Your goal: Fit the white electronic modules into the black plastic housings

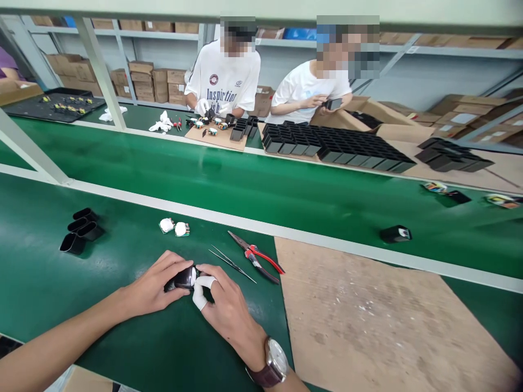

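Observation:
Between my hands is a small black plastic housing (183, 279) lying on its side, with a white-topped circuit board (193, 276) at its right end. My left hand (157, 283) is closed around the housing, thumb below and fingers above. White finger covers are on the thumb and index finger of my right hand (224, 299), which pinches the board at the housing's mouth; how far in the board sits is hard to see. Beyond my hands lie two more white-topped circuit boards (174, 226). Tweezers (232, 264) and red-and-black long-nose pliers (257, 256) rest to the right.
Several empty black housings (83, 231) stand at the left. A stained cardboard sheet (368, 316) covers the bench at the right. Behind a pale rail, a green belt (229, 179) carries a black unit (396, 234). Two co-workers (223, 76) sit opposite, near rows of black housings (335, 144).

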`<control>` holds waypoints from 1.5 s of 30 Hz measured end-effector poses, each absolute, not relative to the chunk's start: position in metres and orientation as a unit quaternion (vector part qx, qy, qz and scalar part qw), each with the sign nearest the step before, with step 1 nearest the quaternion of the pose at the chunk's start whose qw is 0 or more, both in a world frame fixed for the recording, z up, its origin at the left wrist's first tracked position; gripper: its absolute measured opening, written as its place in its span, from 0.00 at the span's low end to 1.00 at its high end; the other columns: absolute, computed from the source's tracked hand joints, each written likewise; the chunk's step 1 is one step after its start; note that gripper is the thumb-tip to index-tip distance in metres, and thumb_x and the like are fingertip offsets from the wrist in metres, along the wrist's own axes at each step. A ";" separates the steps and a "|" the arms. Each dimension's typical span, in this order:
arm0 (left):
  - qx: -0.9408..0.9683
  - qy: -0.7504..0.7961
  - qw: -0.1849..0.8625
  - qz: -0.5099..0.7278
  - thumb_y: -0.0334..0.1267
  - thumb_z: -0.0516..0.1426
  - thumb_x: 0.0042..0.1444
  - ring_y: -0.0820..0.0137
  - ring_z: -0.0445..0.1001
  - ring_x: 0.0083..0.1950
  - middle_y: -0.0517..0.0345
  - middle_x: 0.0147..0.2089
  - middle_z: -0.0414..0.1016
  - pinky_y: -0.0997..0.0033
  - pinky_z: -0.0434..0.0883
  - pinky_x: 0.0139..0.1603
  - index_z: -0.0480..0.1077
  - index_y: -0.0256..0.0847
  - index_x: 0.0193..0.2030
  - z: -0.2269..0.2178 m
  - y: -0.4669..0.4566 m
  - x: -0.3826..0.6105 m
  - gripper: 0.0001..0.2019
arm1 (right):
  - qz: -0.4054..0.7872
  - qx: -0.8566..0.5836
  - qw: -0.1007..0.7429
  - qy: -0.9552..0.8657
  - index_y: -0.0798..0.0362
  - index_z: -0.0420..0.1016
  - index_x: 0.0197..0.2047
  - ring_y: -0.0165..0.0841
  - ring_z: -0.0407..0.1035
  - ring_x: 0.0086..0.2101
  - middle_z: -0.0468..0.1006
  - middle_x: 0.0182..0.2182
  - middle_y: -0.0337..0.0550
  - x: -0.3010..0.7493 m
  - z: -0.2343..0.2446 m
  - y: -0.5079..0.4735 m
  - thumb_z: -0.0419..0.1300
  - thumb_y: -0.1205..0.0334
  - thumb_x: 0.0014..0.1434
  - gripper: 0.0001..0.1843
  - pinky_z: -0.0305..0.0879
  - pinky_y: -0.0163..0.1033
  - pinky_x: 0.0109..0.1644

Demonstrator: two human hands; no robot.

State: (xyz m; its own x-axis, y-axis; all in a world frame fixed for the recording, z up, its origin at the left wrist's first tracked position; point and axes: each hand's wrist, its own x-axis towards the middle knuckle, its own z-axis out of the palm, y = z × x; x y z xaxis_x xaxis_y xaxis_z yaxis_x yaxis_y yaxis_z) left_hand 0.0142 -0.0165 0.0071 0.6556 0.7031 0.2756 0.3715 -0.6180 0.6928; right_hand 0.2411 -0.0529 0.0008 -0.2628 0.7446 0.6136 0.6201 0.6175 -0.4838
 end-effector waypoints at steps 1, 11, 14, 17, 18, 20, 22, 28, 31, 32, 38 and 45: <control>0.857 0.312 0.305 0.274 0.39 0.62 0.70 0.55 0.71 0.59 0.45 0.60 0.73 0.50 0.77 0.59 0.57 0.51 0.76 0.007 -0.017 0.014 0.31 | 0.074 -0.429 0.431 -0.791 0.49 0.70 0.45 0.39 0.80 0.43 0.81 0.48 0.49 0.242 0.001 -0.052 0.57 0.75 0.65 0.11 0.79 0.43 0.41; 0.862 0.305 0.310 0.259 0.37 0.60 0.71 0.55 0.68 0.63 0.44 0.63 0.71 0.49 0.74 0.63 0.56 0.50 0.76 0.006 -0.016 0.008 0.30 | 0.153 -0.401 0.368 -0.825 0.50 0.68 0.58 0.43 0.77 0.54 0.77 0.56 0.54 0.256 0.008 -0.054 0.60 0.67 0.69 0.15 0.81 0.49 0.53; 0.861 0.303 0.319 0.253 0.37 0.60 0.71 0.55 0.68 0.63 0.45 0.63 0.70 0.49 0.74 0.63 0.56 0.50 0.75 0.009 -0.015 0.008 0.30 | 0.175 -0.401 0.385 -0.813 0.48 0.66 0.58 0.40 0.77 0.54 0.77 0.55 0.52 0.258 0.007 -0.053 0.60 0.69 0.69 0.16 0.80 0.48 0.55; 0.858 0.307 0.327 0.250 0.37 0.61 0.71 0.55 0.68 0.63 0.45 0.63 0.70 0.49 0.74 0.63 0.56 0.50 0.74 0.011 -0.014 0.008 0.29 | 0.177 -0.402 0.393 -0.808 0.48 0.66 0.56 0.40 0.77 0.53 0.77 0.54 0.51 0.259 0.007 -0.051 0.61 0.70 0.67 0.17 0.80 0.48 0.54; 0.857 0.310 0.328 0.248 0.37 0.61 0.71 0.55 0.68 0.63 0.45 0.62 0.70 0.49 0.74 0.63 0.57 0.50 0.74 0.011 -0.014 0.008 0.29 | 0.172 -0.403 0.393 -0.808 0.48 0.66 0.56 0.40 0.77 0.52 0.77 0.54 0.51 0.259 0.008 -0.050 0.61 0.70 0.67 0.17 0.80 0.48 0.53; 0.855 0.317 0.329 0.247 0.37 0.61 0.71 0.55 0.68 0.63 0.45 0.62 0.71 0.49 0.74 0.63 0.58 0.50 0.74 0.010 -0.013 0.006 0.28 | 0.170 -0.406 0.397 -0.806 0.48 0.67 0.57 0.40 0.77 0.52 0.77 0.53 0.51 0.261 0.010 -0.050 0.60 0.71 0.66 0.18 0.80 0.48 0.54; 0.851 0.322 0.330 0.253 0.36 0.61 0.70 0.55 0.68 0.64 0.45 0.62 0.71 0.48 0.74 0.64 0.59 0.50 0.73 0.010 -0.012 0.005 0.28 | 0.180 -0.408 0.407 -0.797 0.47 0.66 0.59 0.39 0.76 0.54 0.76 0.54 0.50 0.263 0.012 -0.050 0.60 0.71 0.67 0.20 0.79 0.48 0.56; 0.844 0.310 0.341 0.276 0.35 0.62 0.70 0.56 0.68 0.64 0.46 0.62 0.72 0.49 0.74 0.64 0.59 0.50 0.73 0.009 -0.010 0.005 0.28 | 0.211 -0.397 0.410 -0.793 0.47 0.63 0.67 0.39 0.74 0.57 0.75 0.57 0.51 0.266 0.015 -0.050 0.59 0.71 0.68 0.27 0.78 0.48 0.60; 0.842 0.308 0.342 0.283 0.35 0.62 0.69 0.57 0.69 0.64 0.46 0.62 0.72 0.50 0.73 0.64 0.59 0.49 0.73 0.008 -0.011 0.006 0.28 | 0.231 -0.391 0.408 -0.792 0.46 0.64 0.69 0.40 0.73 0.59 0.74 0.58 0.52 0.263 0.015 -0.051 0.61 0.69 0.68 0.28 0.77 0.48 0.61; 0.841 0.306 0.342 0.285 0.35 0.62 0.69 0.57 0.69 0.64 0.46 0.62 0.72 0.50 0.74 0.64 0.60 0.49 0.73 0.008 -0.011 0.006 0.28 | 0.237 -0.394 0.410 -0.788 0.46 0.65 0.68 0.40 0.73 0.60 0.74 0.59 0.52 0.262 0.014 -0.051 0.62 0.68 0.68 0.27 0.77 0.48 0.62; 0.838 0.303 0.342 0.300 0.34 0.62 0.69 0.56 0.70 0.64 0.45 0.62 0.72 0.51 0.74 0.64 0.60 0.48 0.72 0.009 -0.010 0.006 0.28 | 0.214 -0.387 0.461 -0.770 0.46 0.68 0.66 0.38 0.76 0.56 0.78 0.57 0.49 0.258 0.011 -0.052 0.62 0.72 0.68 0.26 0.79 0.46 0.60; 0.834 0.302 0.341 0.311 0.33 0.62 0.69 0.57 0.70 0.64 0.45 0.62 0.72 0.50 0.74 0.64 0.60 0.48 0.72 0.007 -0.009 0.005 0.28 | 0.158 -0.380 0.465 -0.784 0.47 0.67 0.68 0.39 0.76 0.57 0.78 0.57 0.51 0.262 0.012 -0.054 0.63 0.74 0.67 0.29 0.78 0.46 0.61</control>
